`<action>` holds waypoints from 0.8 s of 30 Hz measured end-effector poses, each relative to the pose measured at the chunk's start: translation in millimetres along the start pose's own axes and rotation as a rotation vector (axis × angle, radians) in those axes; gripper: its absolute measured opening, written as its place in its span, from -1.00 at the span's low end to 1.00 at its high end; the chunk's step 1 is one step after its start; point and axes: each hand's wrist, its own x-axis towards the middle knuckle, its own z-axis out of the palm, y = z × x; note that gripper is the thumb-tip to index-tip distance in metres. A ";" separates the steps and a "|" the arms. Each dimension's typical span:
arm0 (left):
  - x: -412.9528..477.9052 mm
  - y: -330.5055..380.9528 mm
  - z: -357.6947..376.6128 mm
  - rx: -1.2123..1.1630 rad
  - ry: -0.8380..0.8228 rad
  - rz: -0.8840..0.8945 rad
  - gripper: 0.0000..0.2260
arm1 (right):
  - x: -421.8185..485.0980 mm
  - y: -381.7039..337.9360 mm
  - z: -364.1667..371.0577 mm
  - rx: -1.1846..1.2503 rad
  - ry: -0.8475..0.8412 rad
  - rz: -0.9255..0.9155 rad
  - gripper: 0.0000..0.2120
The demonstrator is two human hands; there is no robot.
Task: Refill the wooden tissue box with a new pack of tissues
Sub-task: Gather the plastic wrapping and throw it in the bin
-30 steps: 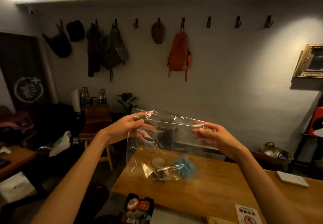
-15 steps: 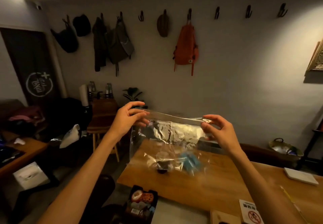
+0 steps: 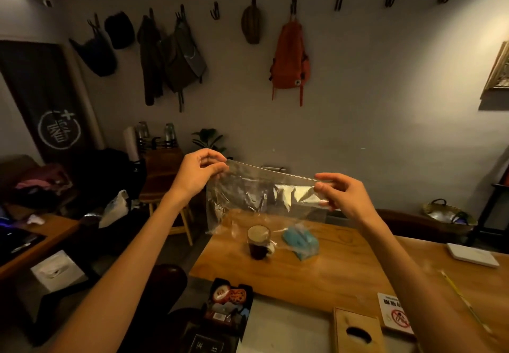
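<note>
I hold a clear plastic bag [image 3: 248, 201] stretched flat in the air above the wooden table [image 3: 330, 275]. My left hand [image 3: 197, 175] pinches its top left corner and my right hand [image 3: 341, 197] pinches its top right corner. The bag looks empty. The wooden tissue box [image 3: 358, 332], with an oval slot in its top, stands at the near edge of the table, below my right forearm. A white tissue box [image 3: 56, 270] sits low at the left.
On the table stand a glass of dark drink [image 3: 258, 245] and a blue crumpled packet [image 3: 300, 243], a white flat box [image 3: 472, 255] at the right and a no-smoking card [image 3: 396, 312]. A black tray of small packets [image 3: 227, 301] lies near me. Bags hang on wall hooks.
My hands have pulled the bag's top edge out wider and tauter, and my view has tilted down, bringing the wooden tissue box into sight at the bottom.
</note>
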 end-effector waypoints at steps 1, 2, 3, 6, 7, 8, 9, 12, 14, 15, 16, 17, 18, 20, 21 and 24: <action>-0.2 0.4 0.8 0.008 0.006 -0.007 -0.86 | -0.7 -0.7 0.8 -0.014 0.010 0.000 -0.75; -0.4 0.8 1.9 0.017 0.002 -0.010 -0.86 | -1.6 -0.9 2.0 -0.039 0.016 -0.007 -0.76; -0.6 1.6 2.9 0.029 -0.009 -0.010 -0.85 | -1.6 0.5 2.8 -0.074 0.022 -0.011 -0.78; -0.4 3.3 3.6 0.055 -0.039 -0.003 -0.84 | -0.6 3.0 4.1 -0.116 0.034 -0.022 -0.82; 0.1 3.6 3.1 0.054 -0.030 -0.002 -0.84 | -0.4 3.0 4.0 -0.100 0.048 -0.026 -0.82; 0.5 3.6 2.5 0.049 -0.012 -0.003 -0.85 | -0.3 2.5 3.3 -0.066 0.068 -0.025 -0.82; 0.6 4.2 2.2 0.041 0.006 -0.005 -0.86 | -1.1 0.4 2.8 -0.026 0.083 -0.014 -0.82; -1.1 7.2 2.5 0.027 0.032 -0.009 -0.87 | -5.4 -3.6 1.1 0.045 0.085 0.001 -0.80; 0.7 5.4 -2.0 0.030 0.029 -0.024 -0.88 | -6.8 -4.3 2.9 0.001 0.103 -0.037 -0.81; 3.2 2.9 -5.3 0.051 0.030 -0.044 -0.88 | -6.5 -5.5 4.3 -0.043 0.118 -0.065 -0.82; 7.4 -0.7 -8.7 0.110 0.033 -0.074 -0.87 | -3.7 -6.3 6.2 -0.120 0.129 -0.102 -0.84; 11.2 -4.8 -11.4 0.229 0.038 -0.111 -0.83 | -0.5 -9.3 9.5 -0.204 0.137 -0.133 -0.86; 14.6 -8.7 -12.1 0.417 0.034 -0.151 -0.74 | 3.5 -14.7 14.4 -0.282 0.133 -0.158 -0.89; 15.2 -10.0 -6.5 0.805 -0.054 -0.123 -0.46 | 10.0 -35.3 28.3 -0.406 0.069 -0.211 -0.93; 14.8 -8.9 -0.5 0.895 -0.155 -0.026 -0.37 | 14.7 -46.1 35.9 -0.454 0.011 -0.250 -0.94; 9.4 -1.1 16.7 0.611 -0.551 0.111 -0.59 | 29.4 -73.8 53.8 -0.563 -0.174 -0.372 -0.90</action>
